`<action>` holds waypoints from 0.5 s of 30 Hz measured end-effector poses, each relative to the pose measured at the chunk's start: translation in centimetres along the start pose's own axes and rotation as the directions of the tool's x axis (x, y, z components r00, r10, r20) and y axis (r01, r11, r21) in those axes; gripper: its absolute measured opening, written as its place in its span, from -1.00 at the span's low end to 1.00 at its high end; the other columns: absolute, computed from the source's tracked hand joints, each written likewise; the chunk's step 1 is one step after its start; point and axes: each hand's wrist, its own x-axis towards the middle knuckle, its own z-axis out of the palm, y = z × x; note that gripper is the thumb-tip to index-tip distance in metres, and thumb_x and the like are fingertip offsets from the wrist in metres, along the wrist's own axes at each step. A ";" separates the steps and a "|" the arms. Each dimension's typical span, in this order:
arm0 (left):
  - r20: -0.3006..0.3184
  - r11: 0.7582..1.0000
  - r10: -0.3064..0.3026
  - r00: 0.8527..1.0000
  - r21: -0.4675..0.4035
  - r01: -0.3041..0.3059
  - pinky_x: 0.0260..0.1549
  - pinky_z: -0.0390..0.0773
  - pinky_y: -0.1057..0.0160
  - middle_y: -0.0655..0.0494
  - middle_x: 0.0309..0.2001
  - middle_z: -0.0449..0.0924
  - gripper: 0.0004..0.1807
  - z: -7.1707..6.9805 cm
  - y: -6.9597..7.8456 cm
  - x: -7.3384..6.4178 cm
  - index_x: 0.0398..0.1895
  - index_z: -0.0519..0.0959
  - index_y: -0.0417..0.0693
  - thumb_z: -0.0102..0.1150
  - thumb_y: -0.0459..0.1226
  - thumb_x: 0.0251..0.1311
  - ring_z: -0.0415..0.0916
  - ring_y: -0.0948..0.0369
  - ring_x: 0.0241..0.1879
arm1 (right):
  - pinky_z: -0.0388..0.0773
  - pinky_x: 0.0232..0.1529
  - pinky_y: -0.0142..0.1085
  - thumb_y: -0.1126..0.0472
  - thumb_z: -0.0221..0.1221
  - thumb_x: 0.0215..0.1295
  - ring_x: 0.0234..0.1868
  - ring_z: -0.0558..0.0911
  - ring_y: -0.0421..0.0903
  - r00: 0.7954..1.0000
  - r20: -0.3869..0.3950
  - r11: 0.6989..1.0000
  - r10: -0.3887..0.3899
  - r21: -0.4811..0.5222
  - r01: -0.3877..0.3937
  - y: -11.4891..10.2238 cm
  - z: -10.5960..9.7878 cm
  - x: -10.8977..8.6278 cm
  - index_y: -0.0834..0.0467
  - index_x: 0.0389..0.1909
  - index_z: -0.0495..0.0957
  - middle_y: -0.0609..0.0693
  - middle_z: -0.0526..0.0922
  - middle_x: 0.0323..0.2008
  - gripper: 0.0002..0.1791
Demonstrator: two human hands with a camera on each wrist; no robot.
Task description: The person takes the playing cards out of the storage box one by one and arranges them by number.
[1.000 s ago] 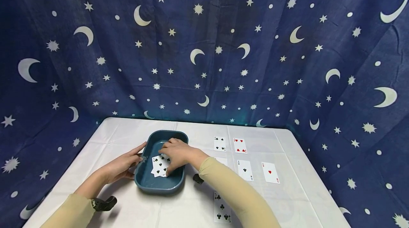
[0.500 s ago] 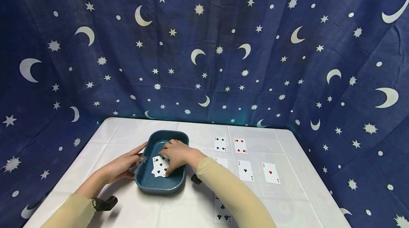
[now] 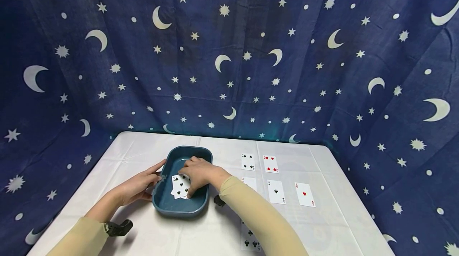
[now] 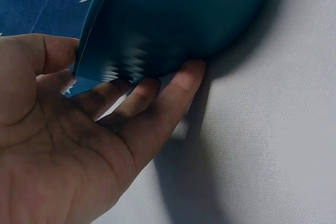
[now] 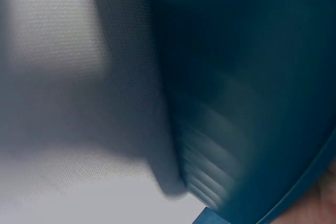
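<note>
A dark teal tray (image 3: 163,204) stands on the table, with a small pile of playing cards (image 3: 178,187) lying face up inside. The top card has black spade pips; its right side is covered by my right hand (image 3: 201,174). That hand reaches over the tray's right wall, fingers curled over the cards and thumb at their lower edge. My left hand (image 3: 138,186) rests against the tray's left side. In the left wrist view its fingers (image 4: 173,90) lie fairly straight against the ribbed outer wall, thumb at the rim. The right wrist view shows mostly the tray's outside (image 5: 236,103).
Right of the tray, face up, lie a four of spades (image 3: 248,162), a four of hearts (image 3: 270,164), an ace of clubs (image 3: 276,192) and an ace of hearts (image 3: 305,195). My right sleeve (image 3: 263,216) partly covers a red ace (image 3: 249,182) and a five of clubs (image 3: 250,241).
Both hands and the tray stay nearly in place. My right forearm has dropped slightly leftward, baring more of the red ace and covering more of the five of clubs.
</note>
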 end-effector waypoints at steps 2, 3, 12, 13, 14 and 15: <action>0.000 1.000 -0.002 1.000 0.001 0.002 -0.12 0.61 -0.12 -0.18 0.03 0.32 -0.19 0.0 0.0 0.0 0.69 -0.19 0.26 -0.11 -0.26 0.50 0.30 -0.07 0.21 | 0.22 0.35 -0.24 -0.42 0.48 -0.11 0.21 0.31 -0.20 1.000 0.000 1.000 0.002 0.007 -0.002 0.0 0.0 0.0 -0.28 0.44 0.43 -0.23 0.42 0.27 0.00; 0.001 1.000 -0.002 1.000 0.002 0.002 -0.12 0.61 -0.12 -0.18 0.04 0.32 -0.19 0.0 0.0 0.0 0.69 -0.19 0.26 -0.11 -0.26 0.50 0.30 -0.07 0.21 | 0.23 0.35 -0.24 -0.42 0.49 -0.11 0.21 0.31 -0.20 1.000 -0.001 1.000 0.003 0.011 -0.003 0.0 0.0 0.0 -0.28 0.43 0.44 -0.23 0.42 0.27 -0.01; 0.006 1.000 0.000 1.000 -0.004 0.001 -0.13 0.61 -0.13 -0.19 0.01 0.32 -0.20 0.0 0.0 0.2 0.69 -0.20 0.26 -0.13 -0.27 0.51 0.33 -0.07 0.18 | 0.25 0.33 -0.23 -0.39 0.50 -0.11 0.19 0.32 -0.20 1.000 -0.004 0.999 0.007 0.036 -0.006 0.0 -0.1 -0.2 -0.30 0.39 0.48 -0.22 0.43 0.26 -0.06; 0.007 1.000 -0.001 1.000 -0.005 0.001 -0.13 0.61 -0.13 -0.19 0.00 0.32 -0.19 0.0 0.0 0.2 0.69 -0.20 0.26 -0.13 -0.27 0.50 0.32 -0.07 0.18 | 0.24 0.34 -0.23 -0.39 0.50 -0.11 0.19 0.32 -0.20 1.000 -0.004 0.999 0.006 0.039 -0.006 0.0 -0.1 -0.2 -0.30 0.38 0.48 -0.22 0.43 0.26 -0.07; 0.006 1.000 -0.002 1.000 -0.005 0.002 -0.13 0.61 -0.13 -0.19 0.00 0.32 -0.19 0.0 0.0 0.2 0.69 -0.20 0.26 -0.13 -0.27 0.50 0.32 -0.07 0.18 | 0.24 0.34 -0.22 -0.39 0.50 -0.10 0.19 0.32 -0.20 1.000 -0.004 0.999 0.005 0.041 -0.005 0.0 -0.1 -0.2 -0.30 0.38 0.48 -0.21 0.43 0.26 -0.07; 0.005 1.000 -0.003 1.000 -0.006 0.003 -0.13 0.61 -0.13 -0.19 0.00 0.31 -0.19 0.0 0.0 0.2 0.69 -0.20 0.25 -0.13 -0.28 0.50 0.31 -0.07 0.18 | 0.24 0.35 -0.22 -0.38 0.50 -0.10 0.19 0.32 -0.20 1.000 -0.004 0.999 0.004 0.042 -0.004 0.0 -0.1 -0.2 -0.30 0.38 0.48 -0.21 0.43 0.26 -0.07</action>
